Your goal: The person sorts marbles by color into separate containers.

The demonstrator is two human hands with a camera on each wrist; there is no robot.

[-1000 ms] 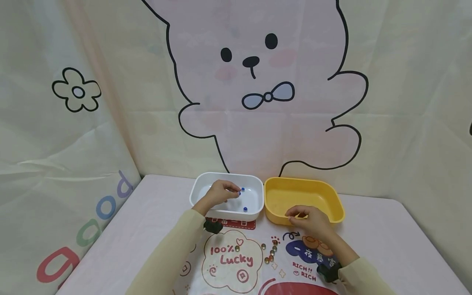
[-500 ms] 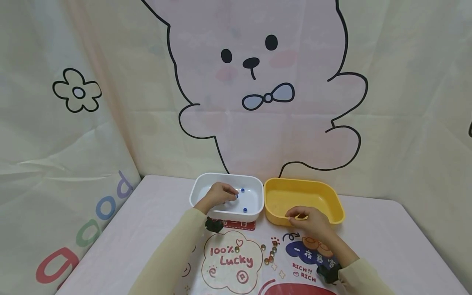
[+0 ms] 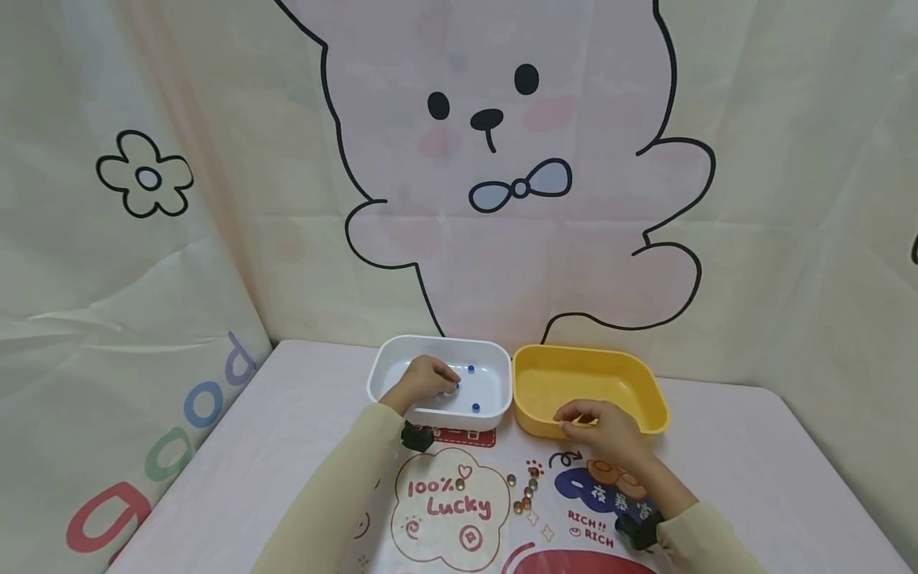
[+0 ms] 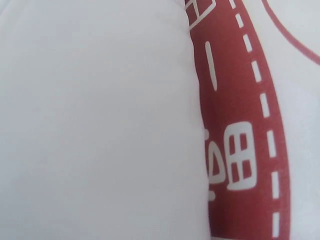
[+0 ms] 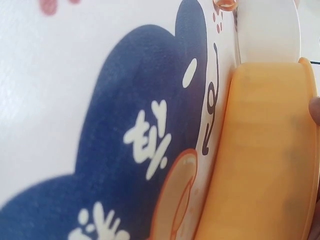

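My left hand [image 3: 428, 379] reaches over the near rim into the white tray [image 3: 443, 418]. Its thumb and fingertips are at a small blue bead [image 3: 457, 386] and appear to pinch it near the tray floor. A second blue bead [image 3: 471, 369] lies farther back in the tray, and a third blue bead [image 3: 476, 407] nearer the front. At the near wall of the yellow tray [image 3: 531, 414], my right hand [image 3: 601, 426] holds the rim between thumb and fingers. The right wrist view catches one fingertip [image 5: 314, 109] over that rim; the left wrist view shows only tray wall [image 4: 100, 120] and mat.
Both trays stand side by side at the back of the table, against a printed curtain [image 3: 789, 239]. Several amber round beads [image 3: 528, 493] lie on the printed mat [image 3: 445, 542] before them, with another amber bead [image 3: 460, 485] farther left.
My left hand has dipped slightly down and left within the white tray, and the blue bead at its fingertips has shifted the same way. The right hand stays at the yellow rim.
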